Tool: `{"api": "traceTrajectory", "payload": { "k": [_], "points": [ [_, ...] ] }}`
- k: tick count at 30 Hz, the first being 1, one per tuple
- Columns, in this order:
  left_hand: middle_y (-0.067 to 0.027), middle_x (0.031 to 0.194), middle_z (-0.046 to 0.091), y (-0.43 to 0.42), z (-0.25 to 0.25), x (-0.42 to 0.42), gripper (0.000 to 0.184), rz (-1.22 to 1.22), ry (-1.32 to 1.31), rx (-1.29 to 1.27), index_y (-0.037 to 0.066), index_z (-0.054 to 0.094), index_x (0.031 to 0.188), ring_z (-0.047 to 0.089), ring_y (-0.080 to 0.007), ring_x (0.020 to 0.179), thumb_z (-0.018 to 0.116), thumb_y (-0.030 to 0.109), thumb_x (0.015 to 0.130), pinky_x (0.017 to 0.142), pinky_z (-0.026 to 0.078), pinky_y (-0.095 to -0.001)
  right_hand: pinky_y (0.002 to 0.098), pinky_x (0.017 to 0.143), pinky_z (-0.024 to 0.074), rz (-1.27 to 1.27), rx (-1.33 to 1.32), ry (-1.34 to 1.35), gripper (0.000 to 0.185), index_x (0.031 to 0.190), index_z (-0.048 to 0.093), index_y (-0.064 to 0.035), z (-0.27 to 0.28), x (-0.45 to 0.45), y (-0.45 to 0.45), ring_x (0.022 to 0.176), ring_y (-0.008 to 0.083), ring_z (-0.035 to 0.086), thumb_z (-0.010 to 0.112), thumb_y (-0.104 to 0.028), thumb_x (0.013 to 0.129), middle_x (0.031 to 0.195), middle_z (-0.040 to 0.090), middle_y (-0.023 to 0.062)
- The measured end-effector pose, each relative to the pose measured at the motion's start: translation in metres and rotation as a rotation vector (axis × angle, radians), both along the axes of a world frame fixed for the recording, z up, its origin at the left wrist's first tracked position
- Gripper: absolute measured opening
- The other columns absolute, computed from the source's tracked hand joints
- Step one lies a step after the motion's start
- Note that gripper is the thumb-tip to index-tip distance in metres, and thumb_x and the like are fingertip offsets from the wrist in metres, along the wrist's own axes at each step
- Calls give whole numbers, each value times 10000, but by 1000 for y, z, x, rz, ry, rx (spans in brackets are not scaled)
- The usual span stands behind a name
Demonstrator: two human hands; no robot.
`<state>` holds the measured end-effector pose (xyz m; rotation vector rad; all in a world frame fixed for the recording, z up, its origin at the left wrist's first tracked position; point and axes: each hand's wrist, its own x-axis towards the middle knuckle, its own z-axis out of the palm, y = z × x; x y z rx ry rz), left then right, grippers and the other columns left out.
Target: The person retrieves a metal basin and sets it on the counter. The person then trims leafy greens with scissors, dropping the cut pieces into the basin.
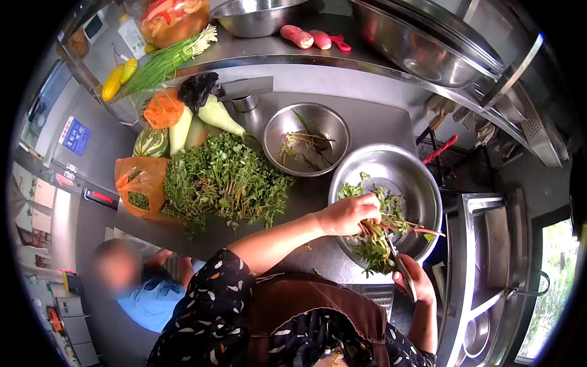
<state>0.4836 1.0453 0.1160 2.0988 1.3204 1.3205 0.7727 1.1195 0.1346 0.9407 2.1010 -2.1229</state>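
Observation:
My left hand is closed around a bunch of leafy green stems, held over the large steel basin. My right hand grips a pair of scissors at the basin's near right edge. Their blades reach up against the stems, partly hidden by leaves. Some cut greens lie inside the basin. Left of it, a smaller steel bowl contains a few stems and a long leaf. A big heap of leafy greens covers the table's left part.
Behind the heap lie pale gourds, a striped squash and an orange plastic bag. A cleaver rests near the back. The shelf above carries green chives, red roots and steel bowls. A person in blue is at lower left.

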Motion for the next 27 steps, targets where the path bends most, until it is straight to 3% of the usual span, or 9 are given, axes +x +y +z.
{"api": "traceTrajectory", "payload": {
  "k": [3,5,6,7,10,11,17,23,27],
  "points": [
    [-74,946,521,-10,-4,-1,307,20,-20,49,63,577,898,599,-237,868,670,-80,642,755,515,-341,267,700,416,47,45,-15,663,1220,478,39,3,10,-9,808,106,474,726,-421,813,868,532,26],
    [-72,950,516,-23,1,-1,349,40,-39,-59,64,574,922,597,-233,866,657,-104,628,760,514,-336,272,683,407,88,38,-19,667,1206,491,27,1,21,-14,796,106,459,726,-449,804,853,518,21],
    [-70,952,514,-27,1,0,369,36,-58,-51,64,572,934,597,-232,866,651,-116,621,760,513,-336,203,591,360,74,34,37,649,1174,483,3,4,21,-19,710,50,434,746,-445,786,821,495,-26],
    [-69,954,513,-30,1,1,389,43,-76,-42,64,570,945,597,-232,865,645,-127,614,760,513,-335,274,699,404,94,58,46,683,1211,489,17,19,20,-24,813,101,453,723,-473,798,859,511,6],
    [-56,928,521,-35,7,9,353,91,-52,-12,74,588,912,597,-211,824,702,-85,619,706,508,-324,264,729,413,116,-3,94,694,1241,469,17,18,31,-20,834,98,471,739,-442,796,877,519,3],
    [-47,904,526,-35,10,13,322,138,-14,31,82,599,884,598,-189,779,762,-36,632,662,508,-311,258,734,414,124,-70,96,680,1250,460,17,16,34,-16,844,95,475,748,-405,799,893,528,5],
    [-48,901,532,-21,27,43,333,204,36,23,88,614,881,592,-200,798,757,-43,611,683,492,-313,243,733,411,240,-125,188,619,1243,465,8,8,46,34,850,87,477,739,-353,821,922,542,6],
    [-50,916,507,28,40,101,333,176,63,4,91,627,866,550,-199,848,756,-50,593,726,474,-309,281,768,428,352,-7,174,585,1212,500,0,12,85,97,882,113,498,754,-341,810,946,568,34],
    [-47,904,487,49,38,124,322,241,92,-40,95,626,851,538,-202,833,763,-40,593,709,469,-317,261,723,430,310,9,205,502,1152,542,-1,1,96,118,811,97,501,713,-359,843,862,584,28]
  ]
}}
